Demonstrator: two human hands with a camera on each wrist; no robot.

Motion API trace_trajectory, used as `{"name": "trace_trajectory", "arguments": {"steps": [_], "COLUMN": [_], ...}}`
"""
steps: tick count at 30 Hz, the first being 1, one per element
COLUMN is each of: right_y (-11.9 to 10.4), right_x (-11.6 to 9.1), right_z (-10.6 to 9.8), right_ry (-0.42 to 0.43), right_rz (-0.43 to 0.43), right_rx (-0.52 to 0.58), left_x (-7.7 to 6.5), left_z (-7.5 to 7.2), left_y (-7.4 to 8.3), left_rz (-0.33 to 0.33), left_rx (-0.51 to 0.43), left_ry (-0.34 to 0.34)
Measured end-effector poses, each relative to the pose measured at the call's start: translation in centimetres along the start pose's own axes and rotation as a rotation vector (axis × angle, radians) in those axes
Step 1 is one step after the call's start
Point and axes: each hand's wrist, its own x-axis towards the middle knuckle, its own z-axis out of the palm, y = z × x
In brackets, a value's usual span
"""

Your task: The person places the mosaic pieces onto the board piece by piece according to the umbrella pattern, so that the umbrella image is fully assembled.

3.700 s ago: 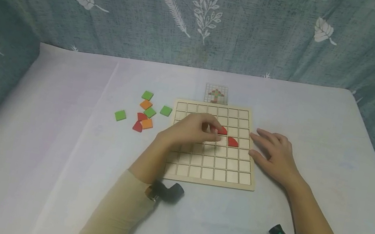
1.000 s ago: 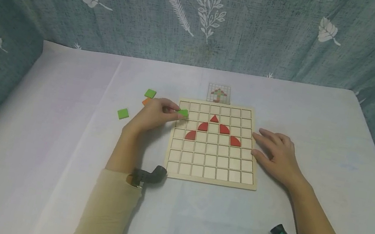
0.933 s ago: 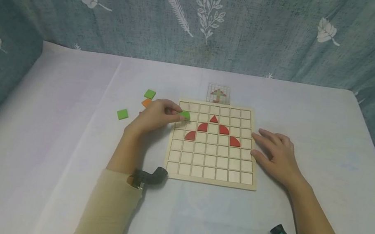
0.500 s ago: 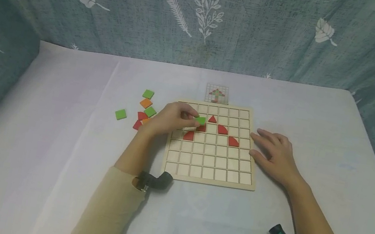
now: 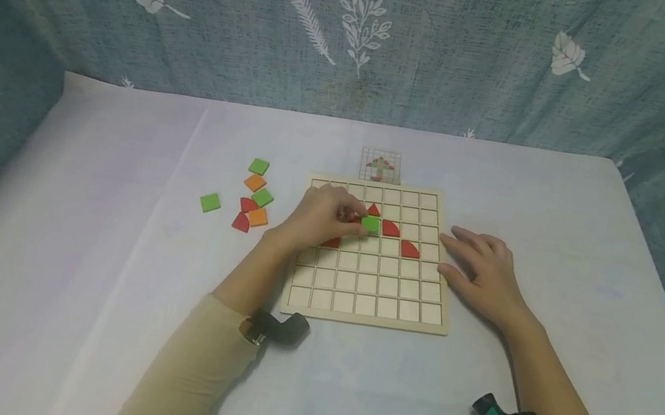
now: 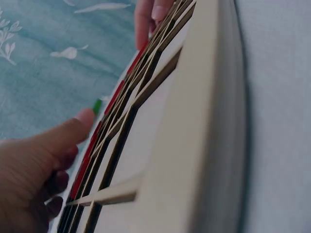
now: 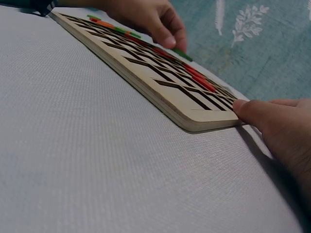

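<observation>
My left hand [image 5: 325, 213] pinches a green square tile [image 5: 371, 225] between thumb and fingers over the wooden grid board [image 5: 366, 319]. In the right wrist view the green tile [image 7: 181, 54] tilts from the fingertips, close over the grid. It appears just below a red triangle tile [image 5: 374, 210] in the head view. Red quarter-round tiles [image 5: 391, 229] sit in cells on either side, those at left partly hidden by the left hand. My right hand [image 5: 484, 275] rests at the board's right edge, fingers relaxed, thumb [image 7: 247, 110] touching the rim in the right wrist view.
Left of the board lie loose tiles: green squares [image 5: 210, 202], orange pieces [image 5: 258, 217] and red quarter-rounds [image 5: 241, 222]. A small pattern card [image 5: 381, 165] with a tree-like figure lies behind the board. A patterned curtain [image 5: 466, 53] hangs behind the white-covered table [image 5: 94, 269].
Red tiles went into the grid after the earliest frame. Since then my left hand has brought the green tile rightward from the board's left side to below the triangle. The right hand stays put.
</observation>
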Motion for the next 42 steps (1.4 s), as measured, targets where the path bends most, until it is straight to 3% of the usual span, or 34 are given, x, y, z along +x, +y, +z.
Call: {"name": "trace_trajectory", "arguments": {"steps": [3, 9, 18, 22, 27, 30, 37, 42], "right_y": [0.0, -0.1, -0.3, -0.3, -0.3, -0.2, 0.2, 0.0], "right_x": [0.1, 0.0, -0.1, 0.0, 0.1, 0.1, -0.1, -0.1], "right_z": [0.1, 0.3, 0.2, 0.2, 0.3, 0.3, 0.0, -0.1], "right_ry": [-0.001, -0.009, 0.007, 0.008, 0.005, 0.0, 0.01, 0.004], "right_rz": [0.005, 0.013, -0.002, -0.001, 0.001, 0.005, -0.011, -0.014], "right_rx": [-0.002, 0.001, 0.014, 0.011, 0.008, 0.007, -0.006, 0.001], "left_x": [0.0, -0.3, -0.5, -0.6, -0.7, -1.0, -1.7, -2.4], "left_z": [0.2, 0.4, 0.7, 0.3, -1.1, -2.1, -3.9, -5.3], "left_y": [-0.1, 0.1, 0.6, 0.8, 1.0, 0.9, 0.1, -0.8], "left_rz": [-0.012, -0.039, 0.002, -0.023, -0.073, -0.142, -0.239, -0.266], "left_rx": [0.055, 0.044, 0.076, 0.015, -0.186, -0.282, -0.324, -0.322], "left_ry": [-0.017, -0.017, 0.033, 0.023, -0.067, -0.104, -0.044, -0.05]}}
